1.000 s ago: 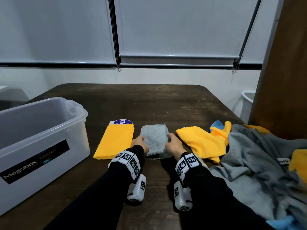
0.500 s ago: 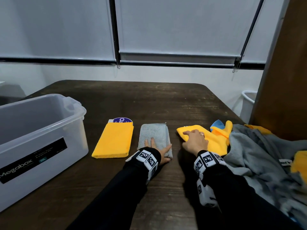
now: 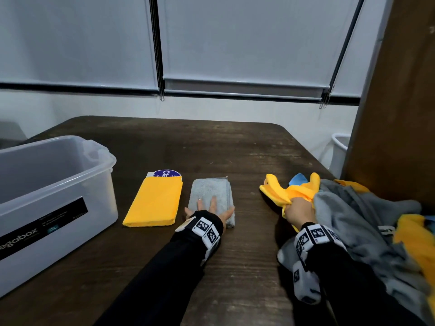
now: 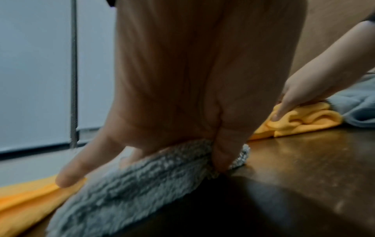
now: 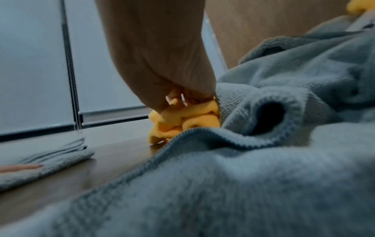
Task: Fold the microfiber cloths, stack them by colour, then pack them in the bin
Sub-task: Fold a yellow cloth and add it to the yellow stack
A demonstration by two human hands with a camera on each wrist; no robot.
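Observation:
A folded grey cloth (image 3: 211,196) lies mid-table, and my left hand (image 3: 209,209) presses flat on its near end with fingers spread (image 4: 69,173). To its left lies a folded yellow cloth (image 3: 154,203). My right hand (image 3: 297,209) grips a bunched, unfolded yellow cloth (image 3: 282,191) at the left edge of the loose pile; in the right wrist view the fingers (image 5: 182,96) are curled into the yellow folds (image 5: 188,118). The clear plastic bin (image 3: 70,184) stands at the far left with nothing visible inside.
A heap of unfolded grey, yellow and blue cloths (image 3: 367,231) covers the table's right side. A purple-labelled card (image 3: 168,174) pokes out behind the folded yellow cloth. A brown panel (image 3: 395,114) rises at the right; a white basket (image 3: 339,151) sits beyond the table edge.
My right hand left the folded grey cloth, moved right and closed on the loose yellow cloth, bunching it. My left hand shifted from the cloth's side to lying flat on it.

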